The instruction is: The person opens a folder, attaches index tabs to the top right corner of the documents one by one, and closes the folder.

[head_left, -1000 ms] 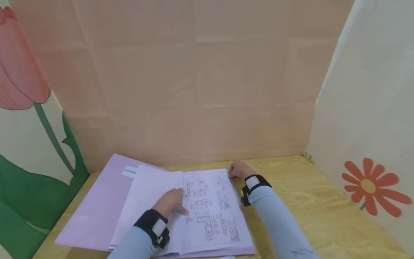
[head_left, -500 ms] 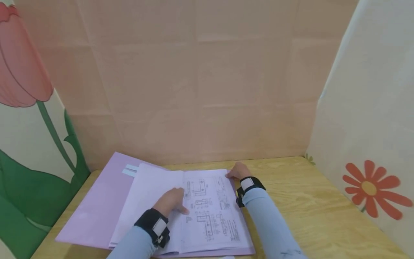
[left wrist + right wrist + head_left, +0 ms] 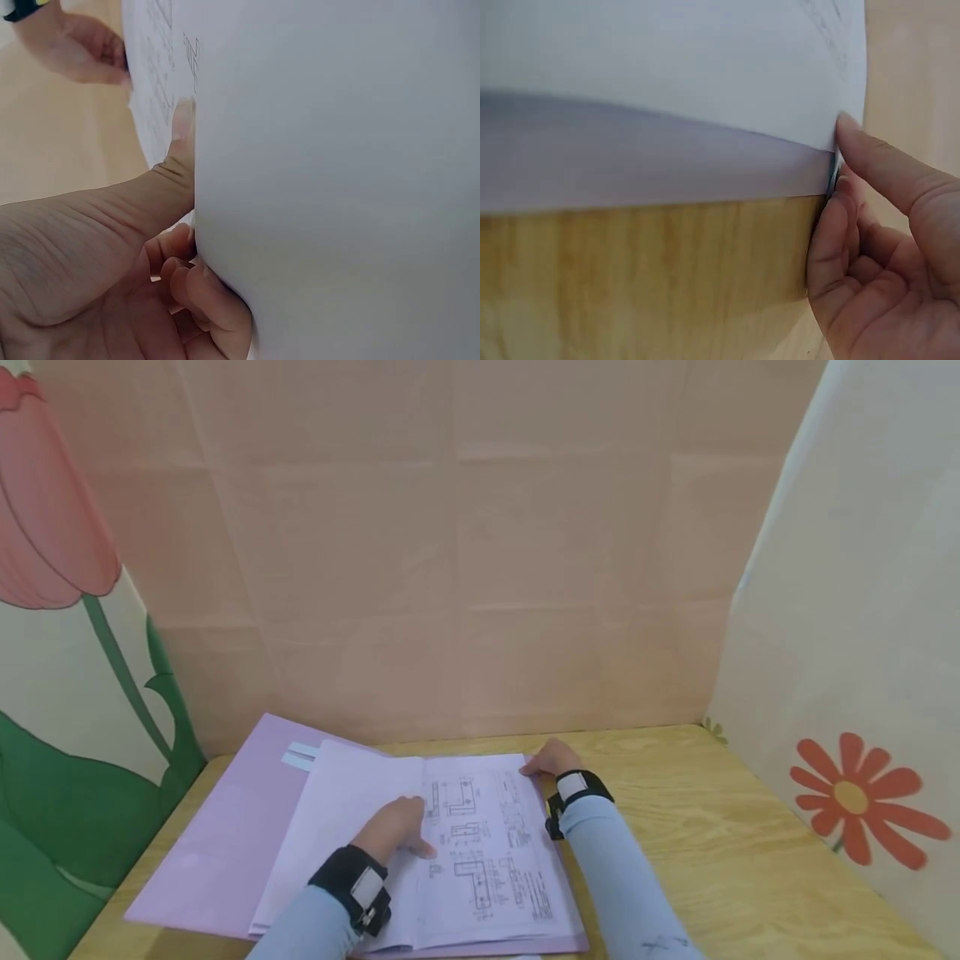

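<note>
A lilac folder (image 3: 217, 835) lies spread on the table, with white sheets inside it. The right-hand page (image 3: 495, 852) carries printed technical drawings; the left-hand page (image 3: 337, 793) looks blank. Near the fold, my left hand (image 3: 393, 827) rests on the pages, its thumb reaching toward the drawings. The left wrist view shows this thumb extended and the fingers (image 3: 214, 304) loosely bent against the paper; its edge hides some fingertips. At the far right corner, my right hand (image 3: 555, 757) pinches the page edge, thumb (image 3: 877, 154) above and bent fingers below. How many sheets it holds is unclear.
The wooden table (image 3: 697, 827) extends to the right of the folder. A tan backdrop (image 3: 480, 568) rises behind the table. White panels with a printed tulip (image 3: 60, 502) and a red flower (image 3: 855, 797) flank it. Pale strips (image 3: 300, 756) sit on the folder's left cover.
My right hand has shifted slightly left at the page corner, and its forearm has swung left. The left hand keeps its place, and the pages lie as before.
</note>
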A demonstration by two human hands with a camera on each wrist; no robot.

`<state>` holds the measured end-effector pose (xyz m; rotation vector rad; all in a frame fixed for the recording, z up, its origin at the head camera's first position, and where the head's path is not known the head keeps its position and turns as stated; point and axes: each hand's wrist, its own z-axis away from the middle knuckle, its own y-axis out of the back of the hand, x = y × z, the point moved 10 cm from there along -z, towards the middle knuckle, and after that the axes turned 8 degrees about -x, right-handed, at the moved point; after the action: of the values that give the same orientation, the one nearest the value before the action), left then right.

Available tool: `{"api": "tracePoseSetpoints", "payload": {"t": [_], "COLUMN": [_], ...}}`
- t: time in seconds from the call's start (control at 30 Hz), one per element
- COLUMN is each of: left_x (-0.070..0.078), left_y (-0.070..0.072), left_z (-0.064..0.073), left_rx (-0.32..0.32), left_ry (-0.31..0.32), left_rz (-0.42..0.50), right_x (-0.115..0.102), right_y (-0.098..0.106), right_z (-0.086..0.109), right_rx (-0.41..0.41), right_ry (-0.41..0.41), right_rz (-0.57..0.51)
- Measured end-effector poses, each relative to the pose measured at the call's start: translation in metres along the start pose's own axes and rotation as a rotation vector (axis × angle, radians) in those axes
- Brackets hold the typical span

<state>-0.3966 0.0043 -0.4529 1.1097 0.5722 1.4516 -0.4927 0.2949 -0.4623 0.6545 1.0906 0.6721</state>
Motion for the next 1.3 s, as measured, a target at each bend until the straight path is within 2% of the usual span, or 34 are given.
{"api": "tracePoseSetpoints", "payload": {"t": [0.23, 0.47, 0.73, 0.9, 1.03, 1.17, 1.3], "left_x": [0.0, -0.003, 0.002, 0.0, 0.002, 0.003, 0.001], "left_y": [-0.001, 0.001, 0.002, 0.001, 0.002, 0.001, 0.0], "left_z": [0.0, 0.0, 0.003, 0.004, 0.004, 0.004, 0.004], "left_rx": [0.009, 0.013, 0.012, 0.013, 0.011, 0.008, 0.006], "left_ry": [-0.008, 0.014, -0.028, -0.01, -0.011, -0.013, -0.014], "left_rz": [0.026, 0.034, 0.048, 0.046, 0.042, 0.035, 0.03], "right_x": [0.002, 0.001, 0.009, 0.007, 0.005, 0.011, 0.013], "right_y": [0.002, 0.001, 0.004, 0.002, 0.003, 0.004, 0.001], "right_z": [-0.004, -0.004, -0.002, 0.003, 0.002, -0.005, -0.007], "right_rx": [-0.039, -0.032, -0.009, 0.029, 0.037, -0.001, -0.012], "right_ry": [0.005, -0.008, -0.072, -0.069, -0.049, -0.045, -0.064], "right_rz": [0.086, 0.019, -0.017, -0.076, -0.042, 0.011, -0.033]}}
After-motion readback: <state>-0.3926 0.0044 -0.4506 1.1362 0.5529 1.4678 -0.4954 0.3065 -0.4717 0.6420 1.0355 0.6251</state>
